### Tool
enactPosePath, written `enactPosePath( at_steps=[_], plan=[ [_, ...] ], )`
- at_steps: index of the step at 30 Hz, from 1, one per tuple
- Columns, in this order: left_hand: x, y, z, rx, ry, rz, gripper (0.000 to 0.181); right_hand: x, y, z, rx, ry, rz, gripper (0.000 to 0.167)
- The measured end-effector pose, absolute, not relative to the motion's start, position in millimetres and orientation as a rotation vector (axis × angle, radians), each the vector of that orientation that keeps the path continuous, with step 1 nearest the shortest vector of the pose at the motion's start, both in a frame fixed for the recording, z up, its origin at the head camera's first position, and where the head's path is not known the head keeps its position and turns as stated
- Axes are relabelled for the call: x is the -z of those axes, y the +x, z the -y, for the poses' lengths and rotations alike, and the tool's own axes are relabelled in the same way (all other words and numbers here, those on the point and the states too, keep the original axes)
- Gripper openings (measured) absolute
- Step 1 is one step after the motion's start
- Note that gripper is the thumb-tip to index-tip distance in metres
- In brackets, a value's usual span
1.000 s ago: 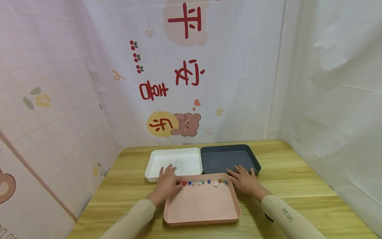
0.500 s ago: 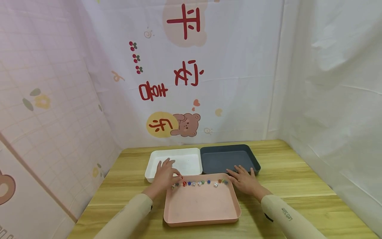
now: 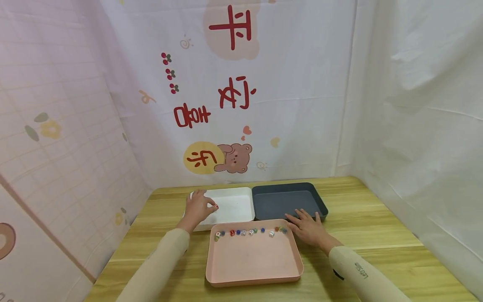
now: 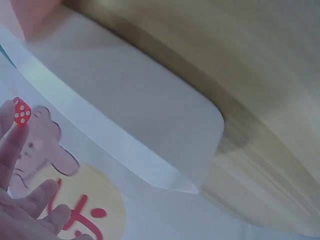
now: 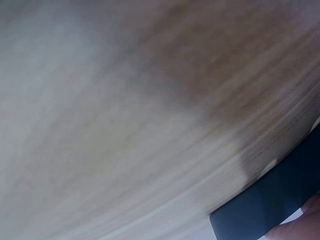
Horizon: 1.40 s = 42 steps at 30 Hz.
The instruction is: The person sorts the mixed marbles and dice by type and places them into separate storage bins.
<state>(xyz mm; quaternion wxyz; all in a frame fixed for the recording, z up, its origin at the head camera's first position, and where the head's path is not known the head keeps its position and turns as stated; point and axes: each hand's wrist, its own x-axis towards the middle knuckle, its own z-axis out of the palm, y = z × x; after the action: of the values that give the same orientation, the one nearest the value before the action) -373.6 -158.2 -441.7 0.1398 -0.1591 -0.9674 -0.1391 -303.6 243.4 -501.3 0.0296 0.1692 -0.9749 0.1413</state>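
My left hand pinches a red die with white dots between thumb and forefinger, above the left part of the white tray. In the left wrist view the die sits at the fingertips, with the other fingers spread. My right hand lies with fingers extended at the front edge of the dark grey tray, beside the right back corner of the pink tray. Along the pink tray's back wall lie another red die, several white dice and small coloured marbles.
The white and dark trays stand side by side behind the pink one on a wooden table. A printed white cloth hangs behind the table, with cloth at both sides too.
My left hand has lifted a red die from the pink tray's back left and carried it leftward and away, over the white tray. My right hand has stayed in place.
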Motion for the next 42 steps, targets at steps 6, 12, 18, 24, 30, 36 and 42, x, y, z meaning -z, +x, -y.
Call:
enactPosePath(
  at_steps=[6, 12, 18, 24, 30, 36, 42],
  plan=[
    [441.1, -391.7, 168.3, 0.386, -0.368, 2.794, 0.014, 502.8, -304.9, -245.5, -0.429, 0.508, 3.011, 0.052],
    [446.4, -402.5, 180.1, 0.392, -0.274, 2.849, 0.014, 502.0, -305.7, -244.3, -0.446, 0.498, 3.021, 0.052],
    [455.9, -405.1, 183.7, 0.452, -0.243, 2.887, 0.011, 501.4, -305.3, -241.0, -0.451, 0.508, 3.031, 0.051],
    [464.2, -408.5, 178.3, 0.475, -0.242, 2.903, 0.013, 502.2, -306.0, -242.6, -0.426, 0.5, 3.021, 0.051],
    [464.2, -408.8, 173.2, 0.478, -0.203, 2.981, 0.027, 502.5, -306.4, -242.6, -0.429, 0.487, 3.027, 0.052],
    [463.3, -411.0, 174.6, 0.467, -0.188, 3.003, 0.027, 502.1, -307.7, -242.4, -0.434, 0.479, 3.022, 0.053],
    [458.0, -408.9, 174.6, 0.493, -0.193, 3.003, 0.028, 500.1, -304.4, -242.1, -0.436, 0.483, 3.026, 0.052]
  ],
)
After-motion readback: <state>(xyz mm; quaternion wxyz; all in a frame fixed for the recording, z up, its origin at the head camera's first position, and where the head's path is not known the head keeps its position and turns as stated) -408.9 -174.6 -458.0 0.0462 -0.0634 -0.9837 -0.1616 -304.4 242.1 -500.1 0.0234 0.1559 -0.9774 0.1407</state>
